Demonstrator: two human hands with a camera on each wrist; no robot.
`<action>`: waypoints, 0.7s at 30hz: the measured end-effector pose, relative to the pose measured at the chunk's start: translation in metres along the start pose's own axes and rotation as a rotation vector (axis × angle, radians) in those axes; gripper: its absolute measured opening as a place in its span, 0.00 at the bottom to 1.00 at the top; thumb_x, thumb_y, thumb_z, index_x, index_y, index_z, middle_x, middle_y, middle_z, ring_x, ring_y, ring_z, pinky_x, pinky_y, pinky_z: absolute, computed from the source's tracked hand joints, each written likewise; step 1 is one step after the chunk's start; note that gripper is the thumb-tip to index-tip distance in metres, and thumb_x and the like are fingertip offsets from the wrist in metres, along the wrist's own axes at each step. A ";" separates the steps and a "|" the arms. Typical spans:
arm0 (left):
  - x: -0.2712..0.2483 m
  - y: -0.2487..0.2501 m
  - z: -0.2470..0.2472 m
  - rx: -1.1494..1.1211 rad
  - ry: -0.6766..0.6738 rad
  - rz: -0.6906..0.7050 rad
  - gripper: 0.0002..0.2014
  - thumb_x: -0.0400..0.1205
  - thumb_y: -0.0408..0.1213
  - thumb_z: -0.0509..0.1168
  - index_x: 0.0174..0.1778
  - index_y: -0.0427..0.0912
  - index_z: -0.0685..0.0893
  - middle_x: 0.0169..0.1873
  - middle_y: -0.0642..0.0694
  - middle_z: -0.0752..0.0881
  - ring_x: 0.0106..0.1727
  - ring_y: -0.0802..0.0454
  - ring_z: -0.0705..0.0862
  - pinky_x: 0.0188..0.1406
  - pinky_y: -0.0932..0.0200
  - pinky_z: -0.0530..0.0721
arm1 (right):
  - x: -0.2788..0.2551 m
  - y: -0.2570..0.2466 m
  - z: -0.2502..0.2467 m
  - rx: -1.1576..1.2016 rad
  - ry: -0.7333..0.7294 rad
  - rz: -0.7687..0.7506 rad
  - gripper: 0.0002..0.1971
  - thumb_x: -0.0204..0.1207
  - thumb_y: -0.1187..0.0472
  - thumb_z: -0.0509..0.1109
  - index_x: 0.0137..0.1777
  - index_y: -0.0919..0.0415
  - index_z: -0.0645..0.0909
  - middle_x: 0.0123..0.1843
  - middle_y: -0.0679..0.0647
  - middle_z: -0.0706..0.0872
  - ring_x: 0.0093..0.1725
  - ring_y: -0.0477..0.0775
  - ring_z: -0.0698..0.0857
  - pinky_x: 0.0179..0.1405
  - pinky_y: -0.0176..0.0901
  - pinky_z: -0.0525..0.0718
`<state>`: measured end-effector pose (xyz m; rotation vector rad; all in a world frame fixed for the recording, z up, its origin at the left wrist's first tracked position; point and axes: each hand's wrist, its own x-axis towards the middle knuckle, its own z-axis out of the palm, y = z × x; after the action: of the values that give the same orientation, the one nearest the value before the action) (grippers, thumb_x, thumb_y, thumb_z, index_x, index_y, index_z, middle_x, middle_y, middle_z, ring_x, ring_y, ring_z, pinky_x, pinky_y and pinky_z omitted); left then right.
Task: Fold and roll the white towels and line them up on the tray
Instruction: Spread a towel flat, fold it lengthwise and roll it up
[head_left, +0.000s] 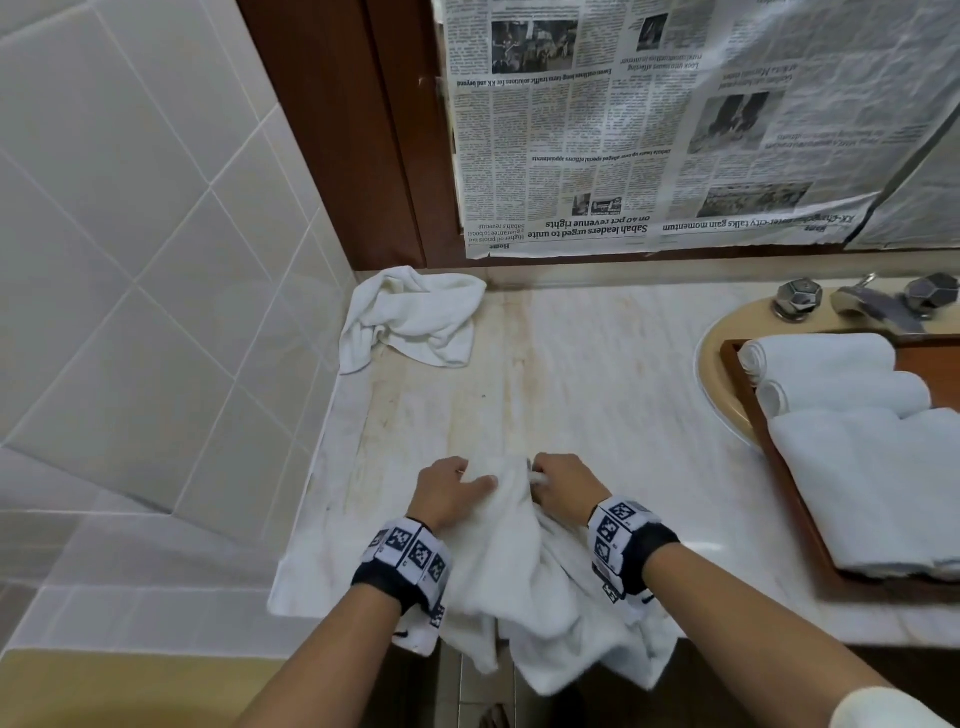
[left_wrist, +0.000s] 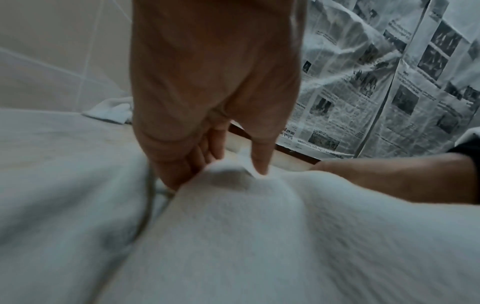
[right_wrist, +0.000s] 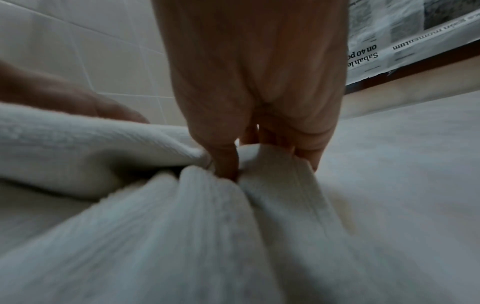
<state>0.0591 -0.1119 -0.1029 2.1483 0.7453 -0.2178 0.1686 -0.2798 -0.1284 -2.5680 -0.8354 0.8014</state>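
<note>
A white towel (head_left: 524, 571) lies bunched at the counter's front edge, its lower part hanging over. My left hand (head_left: 449, 491) pinches its far edge between thumb and fingers (left_wrist: 182, 164). My right hand (head_left: 558, 480) grips the same edge beside it, thumb (right_wrist: 226, 160) pressed into the cloth (right_wrist: 182, 216). A crumpled white towel (head_left: 415, 314) sits in the back left corner. On the wooden tray (head_left: 779, 467) at the right lie two rolled towels (head_left: 831, 374) and a folded one (head_left: 872, 483).
The marble counter (head_left: 597, 374) stretches between my hands and the back wall. A sink basin (head_left: 714, 364) with a chrome tap (head_left: 872, 304) lies under the tray. Newspaper (head_left: 675, 119) covers the mirror behind. A tiled wall (head_left: 130, 234) closes the left side.
</note>
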 end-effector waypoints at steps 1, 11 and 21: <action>0.001 -0.001 0.004 -0.029 0.025 0.004 0.12 0.79 0.50 0.73 0.46 0.45 0.86 0.40 0.47 0.86 0.46 0.45 0.84 0.39 0.63 0.74 | -0.001 0.000 0.004 -0.011 -0.013 0.027 0.09 0.79 0.64 0.63 0.36 0.59 0.72 0.42 0.55 0.80 0.51 0.62 0.84 0.40 0.44 0.74; -0.029 -0.014 -0.039 -0.712 0.017 0.093 0.04 0.75 0.33 0.67 0.35 0.44 0.80 0.33 0.45 0.78 0.38 0.51 0.74 0.38 0.53 0.70 | -0.060 0.043 -0.040 0.297 0.029 0.009 0.12 0.86 0.48 0.61 0.45 0.54 0.69 0.41 0.52 0.78 0.42 0.53 0.78 0.41 0.43 0.73; -0.056 -0.007 -0.061 -0.648 -0.208 0.116 0.08 0.83 0.34 0.69 0.54 0.40 0.91 0.50 0.43 0.93 0.48 0.49 0.90 0.46 0.54 0.85 | -0.134 0.053 -0.088 0.846 0.559 -0.122 0.08 0.84 0.57 0.69 0.49 0.61 0.77 0.44 0.56 0.83 0.43 0.51 0.81 0.43 0.46 0.77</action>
<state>0.0043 -0.0864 -0.0464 1.5182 0.4816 -0.1136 0.1545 -0.4143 -0.0278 -1.8025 -0.3501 0.2625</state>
